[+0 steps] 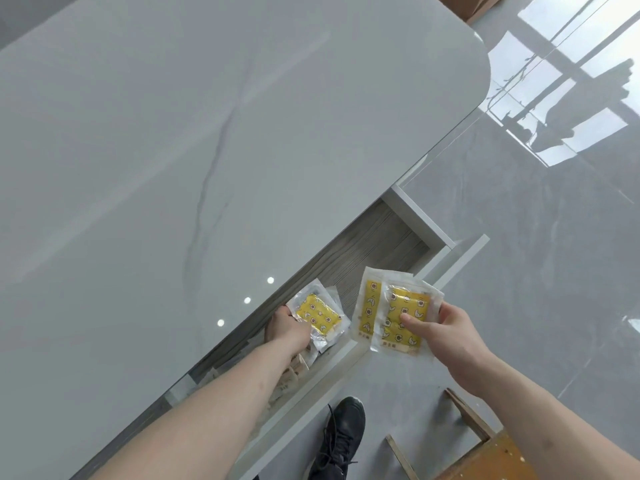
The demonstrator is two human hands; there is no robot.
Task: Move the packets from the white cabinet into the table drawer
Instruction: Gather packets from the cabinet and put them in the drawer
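Note:
The table drawer (pixel 420 218) stands pulled out from under the white marble tabletop (pixel 207 133), its grey wood-grain floor showing. My left hand (pixel 289 329) reaches into the drawer and holds a clear packet with a yellow patterned pad (pixel 320 313). More packets (pixel 294 370) lie in the drawer under my left forearm, partly hidden. Over the drawer's front edge my right hand (pixel 450 329) pinches two overlapping yellow packets (pixel 391 313), thumb on top. The white cabinet is out of view.
Glossy grey floor tiles (pixel 536 271) spread to the right of the table. My black shoe (pixel 341 438) stands below the drawer front. A wooden frame or stool (pixel 485 445) sits at the lower right. A brown box (pixel 474 5) shows at the top edge.

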